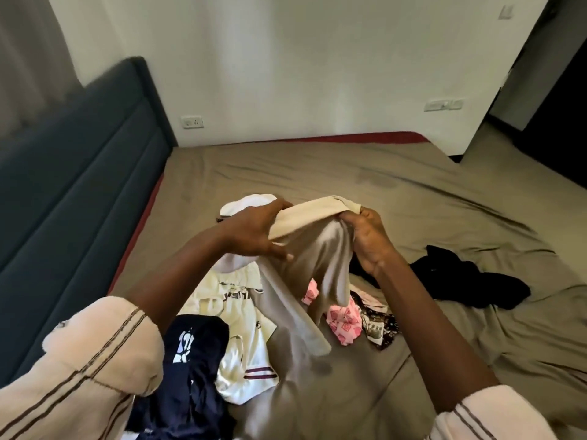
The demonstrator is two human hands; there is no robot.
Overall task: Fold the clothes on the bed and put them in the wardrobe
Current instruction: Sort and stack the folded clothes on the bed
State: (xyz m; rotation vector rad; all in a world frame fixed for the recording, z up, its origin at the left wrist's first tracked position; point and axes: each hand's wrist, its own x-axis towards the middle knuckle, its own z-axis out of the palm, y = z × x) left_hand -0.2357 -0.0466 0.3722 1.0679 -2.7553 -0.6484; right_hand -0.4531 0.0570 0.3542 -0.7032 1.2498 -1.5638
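- Head view, left hand [254, 230]: fingers curled round one end of the rolled top edge of a beige garment [305, 258], gripping it
- Right hand [368, 239]: fingers closed on the other end of the same edge, knuckles toward the camera
- Beige garment: sheen like satin, held up between both hands above the bed [397, 185]; its lower part hangs down and trails onto the clothes pile and the sheet
- Cream garment [241, 344]: dark lettering and striped trim, crumpled on the bed under the left forearm, partly beneath the beige cloth
- Navy garment [190, 360]: white print, heaped at the near left, touching the cream one
- Pink patterned garment [344, 319]: just right of the hanging beige cloth
- Dark patterned cloth [381, 328]: beside the pink piece, on its right
- Black garment [470, 281]: bunched on the sheet, right of the right wrist
- White item [244, 203]: on the bed behind the left hand, kind unclear
- Bed: rumpled olive-brown sheet, red edge at the far side
- Headboard [79, 185]: dark blue, padded, along the left
- Sleeves [95, 376]: cream with brown stripes, pushed up both forearms
- Wall socket [192, 122]: white, low on the far wall
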